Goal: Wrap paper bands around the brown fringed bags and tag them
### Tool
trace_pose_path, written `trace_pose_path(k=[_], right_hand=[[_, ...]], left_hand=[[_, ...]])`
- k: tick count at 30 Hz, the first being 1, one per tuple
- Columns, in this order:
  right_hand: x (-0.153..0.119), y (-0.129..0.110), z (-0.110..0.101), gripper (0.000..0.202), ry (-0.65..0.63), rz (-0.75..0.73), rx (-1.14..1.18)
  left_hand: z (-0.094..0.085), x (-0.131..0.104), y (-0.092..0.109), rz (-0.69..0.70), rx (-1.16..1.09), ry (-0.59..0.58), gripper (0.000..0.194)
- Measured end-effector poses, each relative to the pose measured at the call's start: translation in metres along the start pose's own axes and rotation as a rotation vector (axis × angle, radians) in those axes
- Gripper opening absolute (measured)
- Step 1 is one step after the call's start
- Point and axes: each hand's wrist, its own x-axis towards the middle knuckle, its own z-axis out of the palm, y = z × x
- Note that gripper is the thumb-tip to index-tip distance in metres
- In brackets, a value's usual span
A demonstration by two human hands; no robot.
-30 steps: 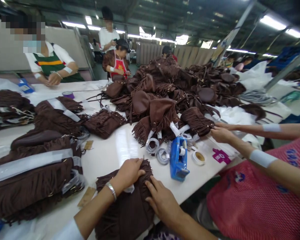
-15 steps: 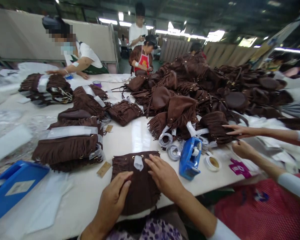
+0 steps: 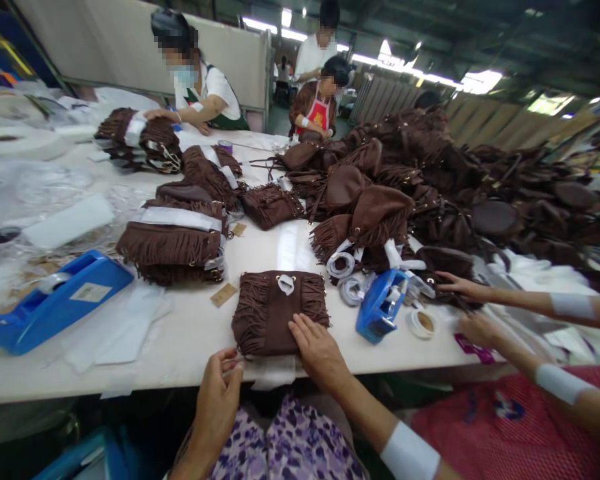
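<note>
A dark brown fringed bag (image 3: 283,320) lies flat in front of me near the table edge. A tuft of white wrapping (image 3: 285,285) sits at its top middle, between gold eyelets. My right hand (image 3: 321,350) rests on the bag's lower right part, fingers stretched out. Just off the bag's lower left corner is my left hand (image 3: 217,393), its fingers curled and thumb pressed in. Whatever it pinches is too small to make out. A piece of clear film (image 3: 275,373) hangs at the table edge below the bag.
Blue tape dispensers stand to the right (image 3: 383,307) and left (image 3: 65,300). Wrapped fringed bags (image 3: 175,247) are stacked at left; a large heap of brown bags (image 3: 405,153) spreads behind. A co-worker's hands (image 3: 463,287) work at right. A tape roll (image 3: 423,324) lies nearby.
My left hand has come off the bag toward the table's front edge. My right hand has slid from the bag's top to its lower right. The bag sits farther in on the table.
</note>
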Motion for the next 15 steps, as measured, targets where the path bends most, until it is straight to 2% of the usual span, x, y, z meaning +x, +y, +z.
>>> trace_pose_path(k=[2, 5, 7, 11, 15], right_hand=[[0.007, 0.008, -0.002, 0.054, 0.044, 0.057, 0.041], [0.014, 0.012, -0.015, 0.051, 0.045, 0.104, 0.106], [0.018, 0.01, -0.027, 0.048, 0.035, 0.144, 0.138], [0.026, 0.004, -0.043, 0.042, 0.041, 0.214, 0.152], [0.026, -0.002, -0.039, 0.041, 0.084, 0.186, 0.084]], left_hand=[[0.011, -0.017, -0.008, 0.151, 0.136, 0.006, 0.041], [0.03, -0.032, -0.021, 0.516, 0.491, 0.033, 0.043], [0.041, -0.036, -0.027, 0.689, 0.706, 0.034, 0.046], [0.057, -0.039, -0.033, 0.819, 0.894, 0.056, 0.047], [0.062, -0.041, -0.032, 0.855, 0.915, 0.056, 0.048]])
